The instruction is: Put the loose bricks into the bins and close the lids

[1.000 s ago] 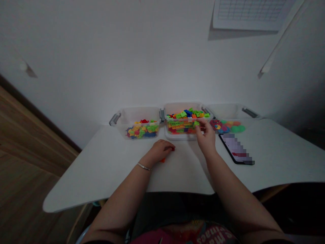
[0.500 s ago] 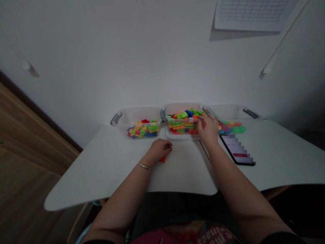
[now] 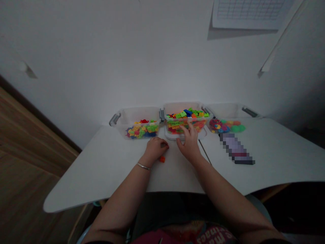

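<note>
My left hand rests low over the table, its fingers curled and the thumb tip meeting them. A tiny dark red spot shows at the fingertips; what they hold, if anything, I cannot make out. Just below that hand an orange toy brick lies on the table. My right hand is in front of the middle clear box, fingers spread, with nothing visible in them. Colourful building bricks fill this box, and the raised fingers overlap its front wall in view.
A clear box with small coloured pieces stands left, and another with round coloured pieces stands right. A phone, partly blurred, lies at the right on the white table. A dark seam runs beside my right wrist.
My right hand has come out of the middle box, moving left and toward me, its fingers now spread. My left hand has shifted slightly, showing more of the orange brick.
</note>
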The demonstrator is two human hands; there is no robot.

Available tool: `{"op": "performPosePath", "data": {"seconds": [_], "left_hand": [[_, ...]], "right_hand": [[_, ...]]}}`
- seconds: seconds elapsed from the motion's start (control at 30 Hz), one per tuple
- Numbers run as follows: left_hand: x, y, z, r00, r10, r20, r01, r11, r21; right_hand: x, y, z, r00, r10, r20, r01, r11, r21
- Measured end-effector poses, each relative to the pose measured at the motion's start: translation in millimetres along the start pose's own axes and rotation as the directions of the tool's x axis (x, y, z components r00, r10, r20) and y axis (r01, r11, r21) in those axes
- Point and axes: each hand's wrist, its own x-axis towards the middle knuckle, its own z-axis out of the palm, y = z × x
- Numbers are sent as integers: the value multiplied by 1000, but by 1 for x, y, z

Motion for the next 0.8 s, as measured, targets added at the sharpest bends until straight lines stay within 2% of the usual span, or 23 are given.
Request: {"op": "performPosePath", "data": {"seconds": [0.17,0.27,0.33,0.5,0.7,0.8], "left_hand": [[0,-1,2,1000,-17,10,17,999,28],[1,-2,5,998,6,58,-4,999,-43],[2,-2,6,998,-4,65,11,993,-115],[2,-1,5,997,-48,68,60,981,-187],[2,-1,1,995,17,99,0,986,-164],[2,-2,-2,996,56,75,-44,987,-153]], "right_hand": [[-12,-9,6,953,-84,292,50,991,122],[-17,-9,9,888,-69,454,6,990,139],[-18,-9,12,855,-35,518,-45,989,140],[-14,-7,15,830,29,556,-100,990,98],[-13,-10,11,839,31,542,-71,996,53],[-14,-11,7,846,25,532,-67,996,60]]}}
